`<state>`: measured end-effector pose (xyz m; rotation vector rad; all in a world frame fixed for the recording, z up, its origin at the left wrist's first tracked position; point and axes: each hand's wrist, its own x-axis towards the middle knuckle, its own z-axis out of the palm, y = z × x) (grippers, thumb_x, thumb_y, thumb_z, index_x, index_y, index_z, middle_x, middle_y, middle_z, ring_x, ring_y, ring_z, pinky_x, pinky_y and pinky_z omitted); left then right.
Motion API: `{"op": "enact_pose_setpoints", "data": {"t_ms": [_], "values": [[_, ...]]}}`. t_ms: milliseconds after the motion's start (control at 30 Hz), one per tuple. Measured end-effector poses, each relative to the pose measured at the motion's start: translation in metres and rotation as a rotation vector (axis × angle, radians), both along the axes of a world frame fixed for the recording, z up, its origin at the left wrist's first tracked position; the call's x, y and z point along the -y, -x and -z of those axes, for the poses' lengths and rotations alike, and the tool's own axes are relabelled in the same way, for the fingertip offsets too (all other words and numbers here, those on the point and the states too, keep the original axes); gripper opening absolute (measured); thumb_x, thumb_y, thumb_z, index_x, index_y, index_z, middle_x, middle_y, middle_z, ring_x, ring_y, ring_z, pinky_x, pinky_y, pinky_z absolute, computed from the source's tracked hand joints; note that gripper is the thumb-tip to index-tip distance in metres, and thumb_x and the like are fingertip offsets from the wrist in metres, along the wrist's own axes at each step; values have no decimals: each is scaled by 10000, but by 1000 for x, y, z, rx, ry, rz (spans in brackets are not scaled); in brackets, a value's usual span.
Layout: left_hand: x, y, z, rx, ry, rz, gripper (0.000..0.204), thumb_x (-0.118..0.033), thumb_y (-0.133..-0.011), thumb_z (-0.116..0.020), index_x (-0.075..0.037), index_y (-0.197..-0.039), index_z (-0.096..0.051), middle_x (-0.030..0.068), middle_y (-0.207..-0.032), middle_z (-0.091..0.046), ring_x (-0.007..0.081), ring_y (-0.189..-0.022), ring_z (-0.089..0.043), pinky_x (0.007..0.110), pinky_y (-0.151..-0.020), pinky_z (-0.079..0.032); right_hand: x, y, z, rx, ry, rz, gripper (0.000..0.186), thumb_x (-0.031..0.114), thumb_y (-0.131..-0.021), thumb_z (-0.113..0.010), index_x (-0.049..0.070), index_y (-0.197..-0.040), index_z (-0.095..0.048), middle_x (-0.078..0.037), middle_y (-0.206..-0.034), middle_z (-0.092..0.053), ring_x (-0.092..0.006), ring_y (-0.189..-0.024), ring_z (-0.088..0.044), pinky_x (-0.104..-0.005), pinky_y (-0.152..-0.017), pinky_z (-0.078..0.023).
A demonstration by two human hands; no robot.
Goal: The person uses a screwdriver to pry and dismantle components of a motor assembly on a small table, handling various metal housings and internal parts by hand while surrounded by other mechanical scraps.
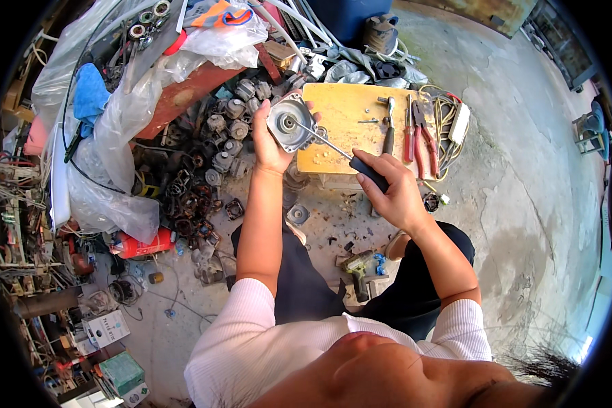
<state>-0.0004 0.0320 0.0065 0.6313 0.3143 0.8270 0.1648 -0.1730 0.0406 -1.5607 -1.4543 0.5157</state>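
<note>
My left hand (273, 139) grips a square metal motor end cover (294, 136) by its edge, its hollow side with a round centre turned up. Closed round the dark handle of a screwdriver (333, 145) is my right hand (392, 190). The screwdriver's shaft slants up to the left, and its tip is at the cover's centre. Both hands are over the near left part of a yellow-topped low table (326, 102). On that top lie a ratchet wrench (389, 129), a red-handled screwdriver (409, 132), red-handled pliers (425, 136) and a few small metal bits.
Piled motor parts (221, 136) cover the floor left of the table. A cordless drill (358, 268) and a loose metal cover (298, 214) lie between my legs. Coiled cable with a white power strip (460, 124) sits at the table's right edge. Plastic sheeting (115, 163) hangs further left.
</note>
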Motion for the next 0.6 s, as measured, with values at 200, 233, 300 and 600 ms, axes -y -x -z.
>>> {"op": "enact_pose_setpoints", "data": {"t_ms": [200, 233, 300, 600], "values": [[3, -2, -3, -43, -22, -38, 704, -545, -944, -426, 42, -1326, -499, 239, -1192, -619, 401, -1127, -592, 495, -1041, -448, 1, -3, 3, 17, 18, 23, 383, 110, -865, -671, 71, -1246, -648, -128, -797, -589, -275, -681, -588, -356, -651, -483], [4, -2, -4, -59, -36, -49, 701, -542, -945, -430, 42, -1326, -501, 236, -1190, -620, 397, -1125, -595, 490, -1039, -452, 1, -3, 4, 17, 25, 21, 385, 111, -865, -671, 72, -1247, -647, -128, -793, -588, -275, -675, -585, -356, -647, -482], [6, -2, -4, -76, -64, -51, 692, -535, -948, -435, 40, -1326, -504, 227, -1186, -624, 391, -1127, -599, 478, -1031, -461, 1, -3, 4, 18, 38, 18, 388, 113, -865, -671, 72, -1249, -645, -127, -785, -584, -274, -661, -581, -355, -641, -480], [7, 3, -9, -178, -197, -6, 554, -452, -956, -506, -31, -1314, -537, 152, -1174, -631, 310, -1093, -633, 414, -963, -504, 1, -3, 5, 52, 20, -3, 370, 116, -868, -661, 46, -1231, -646, -138, -769, -588, -292, -667, -592, -364, -639, -479]]}}
